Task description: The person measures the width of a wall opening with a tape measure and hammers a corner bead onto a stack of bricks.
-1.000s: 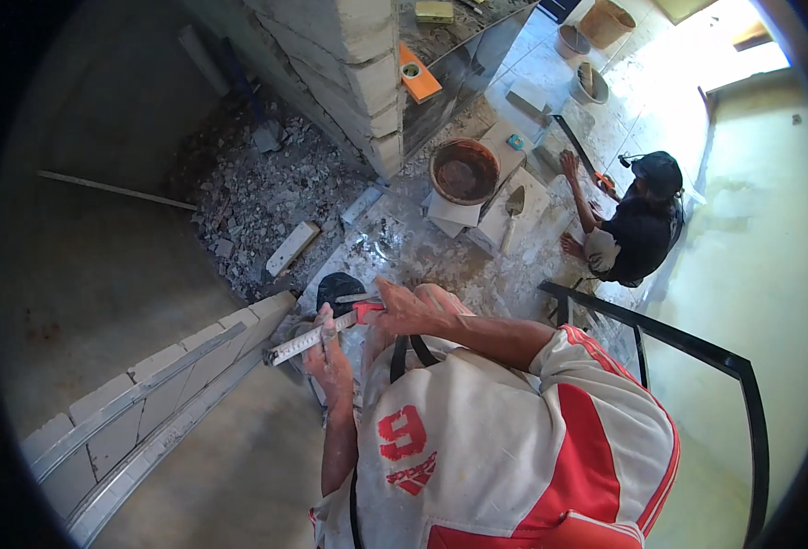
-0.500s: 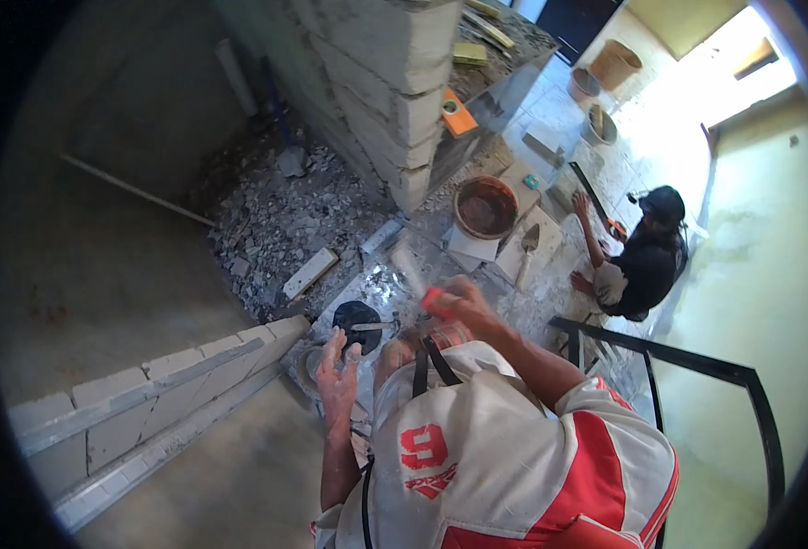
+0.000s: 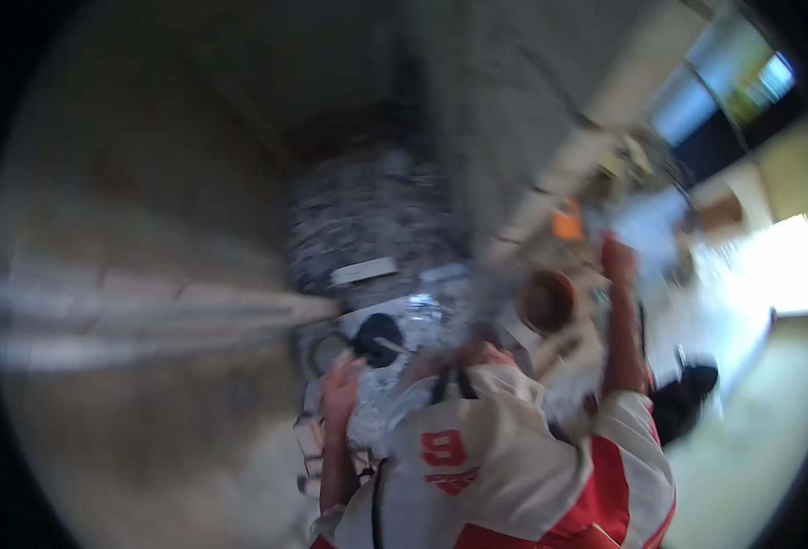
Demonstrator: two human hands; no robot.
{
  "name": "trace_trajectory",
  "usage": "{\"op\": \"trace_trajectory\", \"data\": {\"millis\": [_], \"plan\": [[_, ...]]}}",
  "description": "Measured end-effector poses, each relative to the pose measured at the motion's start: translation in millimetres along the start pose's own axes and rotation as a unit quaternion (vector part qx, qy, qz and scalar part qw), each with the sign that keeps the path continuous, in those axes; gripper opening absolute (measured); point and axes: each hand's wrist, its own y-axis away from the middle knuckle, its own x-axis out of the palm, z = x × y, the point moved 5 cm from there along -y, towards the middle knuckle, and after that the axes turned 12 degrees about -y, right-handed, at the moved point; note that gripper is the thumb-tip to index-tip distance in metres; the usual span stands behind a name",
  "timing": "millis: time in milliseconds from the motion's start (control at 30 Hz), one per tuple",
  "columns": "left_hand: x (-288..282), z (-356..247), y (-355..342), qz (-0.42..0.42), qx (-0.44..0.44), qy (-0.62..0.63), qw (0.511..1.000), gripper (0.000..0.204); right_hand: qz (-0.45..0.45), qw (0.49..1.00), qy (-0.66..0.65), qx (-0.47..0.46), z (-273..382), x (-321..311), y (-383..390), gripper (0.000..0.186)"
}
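Note:
Motion blurs the whole head view. My right hand [image 3: 619, 263] is stretched out to the far right, closed round a red-handled tool [image 3: 609, 240]; the tool's far end is too smeared to make out. On the left, my left hand [image 3: 340, 393] is held low with its fingers extended and nothing in it. Just beyond it stands a round black container [image 3: 377, 340], with a light-coloured handle [image 3: 391, 345] lying across it. A reddish-brown bucket [image 3: 547, 302] stands below and left of my right hand.
A low block wall [image 3: 148, 306] runs in from the left. Rubble [image 3: 367, 215] lies ahead with a pale block [image 3: 363, 271] at its near edge. Beyond my right hand's side is an orange level [image 3: 567, 221]. A co-worker in dark clothing [image 3: 683, 403] is low at the right.
My right hand has swung from near my middle out to the far right with the red-handled tool. The view has turned, shifting the bucket and co-worker; my left hand stays low.

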Motion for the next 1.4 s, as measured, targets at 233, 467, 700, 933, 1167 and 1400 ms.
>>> {"op": "trace_trajectory", "data": {"millis": [233, 467, 700, 933, 1167, 1400], "plan": [[-19.5, -73.5, 23.2, -0.141, -0.044, -0.025, 0.989, 0.04, -0.078, 0.879, -0.433, 0.183, -79.8, 80.1, -136.7, 0.041], [-46.5, -42.4, 66.4, -0.228, -0.18, -0.038, 0.956, 0.044, -0.142, 0.971, -0.11, 0.159, -21.0, 30.7, -162.6, 0.065], [-147.6, -53.1, 59.9, -0.466, -0.129, 0.08, 0.872, 0.059, -0.228, 0.956, -0.018, 0.184, -3.2, 27.0, -172.6, 0.06], [-299.2, -110.8, 20.6, -0.598, -0.029, 0.063, 0.798, 0.073, -0.237, 0.957, -0.026, 0.163, 13.6, 35.4, -171.0, 0.056], [-378.7, -110.4, -23.1, -0.625, -0.005, -0.005, 0.781, 0.083, -0.267, 0.952, -0.063, 0.138, 27.2, 31.8, -147.7, 0.053], [-446.6, -123.7, -3.6, -0.691, 0.086, -0.008, 0.718, 0.077, -0.301, 0.942, -0.096, 0.111, 45.6, 25.8, -87.6, 0.05]]}}
